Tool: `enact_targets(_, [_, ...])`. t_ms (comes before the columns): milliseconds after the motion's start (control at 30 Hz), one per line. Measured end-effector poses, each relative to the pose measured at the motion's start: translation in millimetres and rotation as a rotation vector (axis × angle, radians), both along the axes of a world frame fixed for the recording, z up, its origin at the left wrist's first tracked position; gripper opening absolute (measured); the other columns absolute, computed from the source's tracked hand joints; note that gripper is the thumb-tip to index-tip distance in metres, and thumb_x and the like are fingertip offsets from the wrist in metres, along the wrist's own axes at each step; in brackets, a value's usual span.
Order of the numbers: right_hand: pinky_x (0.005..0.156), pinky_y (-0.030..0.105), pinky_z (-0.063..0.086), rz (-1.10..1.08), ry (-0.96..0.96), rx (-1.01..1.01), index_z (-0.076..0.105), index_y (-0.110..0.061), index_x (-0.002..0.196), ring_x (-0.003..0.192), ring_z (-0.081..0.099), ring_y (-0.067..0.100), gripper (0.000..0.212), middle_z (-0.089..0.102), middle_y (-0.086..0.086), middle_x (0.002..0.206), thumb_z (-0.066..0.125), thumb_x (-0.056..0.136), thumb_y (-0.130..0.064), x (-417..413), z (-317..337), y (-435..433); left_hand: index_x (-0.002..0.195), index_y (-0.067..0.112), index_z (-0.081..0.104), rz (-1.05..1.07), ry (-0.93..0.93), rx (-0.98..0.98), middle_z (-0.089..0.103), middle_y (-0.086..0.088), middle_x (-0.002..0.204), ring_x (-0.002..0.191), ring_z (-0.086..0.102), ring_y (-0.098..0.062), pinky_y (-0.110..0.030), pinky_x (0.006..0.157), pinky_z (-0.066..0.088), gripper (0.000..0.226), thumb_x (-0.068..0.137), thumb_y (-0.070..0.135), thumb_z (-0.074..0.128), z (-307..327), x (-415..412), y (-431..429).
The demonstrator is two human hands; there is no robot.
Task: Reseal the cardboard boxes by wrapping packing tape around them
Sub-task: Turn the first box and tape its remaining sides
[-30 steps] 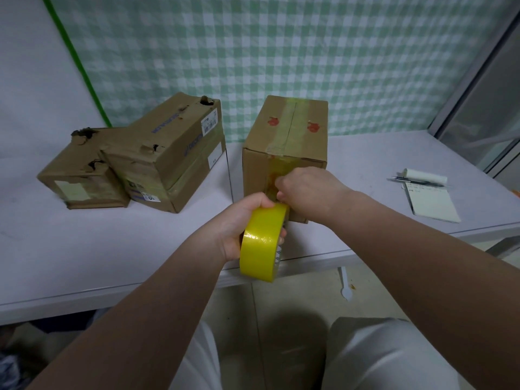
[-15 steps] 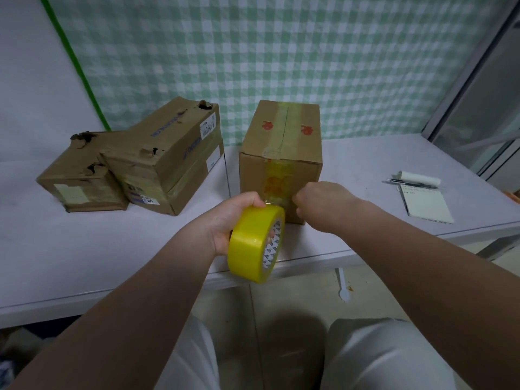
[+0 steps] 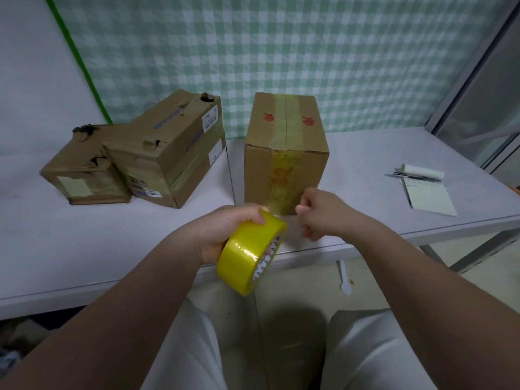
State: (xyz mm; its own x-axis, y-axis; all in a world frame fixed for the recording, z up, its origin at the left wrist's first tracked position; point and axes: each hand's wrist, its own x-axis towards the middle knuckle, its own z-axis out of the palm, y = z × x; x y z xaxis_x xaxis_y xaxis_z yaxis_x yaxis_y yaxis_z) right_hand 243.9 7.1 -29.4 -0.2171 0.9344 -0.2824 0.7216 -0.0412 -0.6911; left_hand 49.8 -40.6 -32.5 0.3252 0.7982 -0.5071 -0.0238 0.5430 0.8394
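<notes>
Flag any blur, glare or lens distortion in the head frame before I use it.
Head view: motion blur smears the checked backdrop and softens the right hand; glare streaks on the yellow tape roll in the left hand; wide-angle distortion bows the table edge.

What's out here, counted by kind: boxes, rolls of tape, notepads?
Cardboard boxes: 3 (low battered box, taller battered box beside it, upright taped box)
Tape rolls: 1 (yellow tape roll in the left hand)
Notepads: 1
Total: 5
</notes>
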Motion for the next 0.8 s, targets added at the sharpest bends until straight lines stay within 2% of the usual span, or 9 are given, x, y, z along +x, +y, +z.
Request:
enact_targets(100, [0.048, 0.026, 0.039, -0.181, 0.453, -0.172, 0.05, -0.013, 0.086, 0.051, 0.045, 0.017, 0.011, 0.044, 0.006, 0.066, 0.047, 0.089, -0.003, -3.5, -15.2, -14.8, 0.11, 0.022, 0.063, 0.056, 0.015, 0.091, 0.065, -0.015, 0.106, 0.087, 0.065, -0.029, -0.04, 0.082, 0.051, 0.048, 0.062, 0.021, 0.064, -2.7, -3.2, -11.9])
enact_targets(167, [0.046, 0.023, 0.027, -0.177, 0.607, -0.223, 0.057, -0.014, 0.091, 0.047, 0.033, 0.01, 0.005, 0.037, -0.002, 0.062, 0.059, 0.092, -0.019, -8.9, -21.9, -23.0, 0.113, 0.024, 0.061, 0.054, 0.032, 0.15, 0.065, -0.013, 0.107, 0.09, 0.065, -0.027, -0.038, 0.082, 0.051, 0.049, 0.063, 0.022, 0.064, -3.2, -3.7, -18.5])
enact_targets(200, [0.045, 0.022, 0.023, -0.16, 0.645, -0.222, 0.059, -0.014, 0.09, 0.047, 0.029, 0.008, 0.013, 0.035, -0.005, 0.059, 0.062, 0.09, -0.027, -11.9, -23.6, -27.6, 0.113, 0.025, 0.06, 0.051, 0.042, 0.173, 0.065, -0.012, 0.107, 0.091, 0.064, -0.027, -0.039, 0.082, 0.05, 0.049, 0.064, 0.022, 0.064, -2.6, -3.5, -21.2])
enact_targets(333, [0.039, 0.015, 0.025, -0.194, 0.725, -0.147, 0.058, -0.018, 0.07, 0.039, 0.03, 0.003, 0.02, 0.042, -0.01, 0.053, 0.066, 0.089, -0.018, -23.9, -23.9, -39.8, 0.119, 0.025, 0.056, 0.04, 0.092, 0.234, 0.063, -0.014, 0.114, 0.097, 0.062, -0.029, -0.044, 0.087, 0.048, 0.054, 0.065, 0.022, 0.064, -2.2, -0.9, -30.0])
enact_targets(500, [0.04, 0.016, 0.029, -0.281, 0.734, -0.12, 0.053, -0.016, 0.072, 0.047, 0.034, 0.007, 0.02, 0.044, -0.002, 0.063, 0.062, 0.09, -0.016, -31.7, -22.9, -44.7, 0.139, 0.031, 0.039, 0.017, 0.174, 0.325, 0.065, -0.005, 0.111, 0.092, 0.068, -0.025, -0.039, 0.081, 0.054, 0.077, 0.066, 0.026, 0.064, -4.5, 1.3, -38.3])
enact_targets(567, [0.041, 0.017, 0.029, -0.305, 0.749, -0.108, 0.051, -0.017, 0.07, 0.05, 0.034, 0.008, 0.022, 0.043, -0.004, 0.059, 0.061, 0.09, -0.015, -33.9, -21.6, -46.8, 0.143, 0.041, 0.029, 0.011, 0.222, 0.367, 0.063, -0.01, 0.116, 0.1, 0.064, -0.031, -0.043, 0.087, 0.052, 0.084, 0.068, 0.027, 0.064, -3.3, 1.1, -41.1])
enact_targets(633, [0.043, 0.018, 0.029, -0.321, 0.757, -0.087, 0.051, -0.018, 0.068, 0.05, 0.036, 0.008, 0.025, 0.044, -0.01, 0.051, 0.061, 0.091, -0.015, -35.5, -20.2, -48.1, 0.14, 0.046, 0.029, 0.004, 0.212, 0.397, 0.062, -0.021, 0.116, 0.093, 0.062, -0.035, -0.046, 0.084, 0.052, 0.081, 0.071, 0.023, 0.065, 0.4, 0.2, -43.5])
enact_targets(700, [0.044, 0.018, 0.03, -0.326, 0.767, -0.055, 0.052, -0.018, 0.068, 0.05, 0.037, 0.007, 0.025, 0.044, -0.012, 0.048, 0.06, 0.092, -0.016, -36.5, -18.9, -49.1, 0.136, 0.045, 0.037, -0.016, 0.215, 0.427, 0.063, -0.024, 0.108, 0.084, 0.062, -0.029, -0.041, 0.076, 0.053, 0.073, 0.075, 0.018, 0.067, 3.3, -1.1, -44.3])
enact_targets(800, [0.048, 0.021, 0.032, -0.287, 0.768, 0.012, 0.054, -0.016, 0.071, 0.05, 0.038, 0.007, 0.022, 0.044, -0.011, 0.05, 0.06, 0.092, -0.016, -37.7, -16.4, -50.2, 0.135, 0.035, 0.041, -0.048, 0.261, 0.451, 0.063, -0.005, 0.093, 0.072, 0.064, -0.008, -0.022, 0.063, 0.052, 0.06, 0.086, 0.009, 0.064, 6.6, -2.2, -45.5])
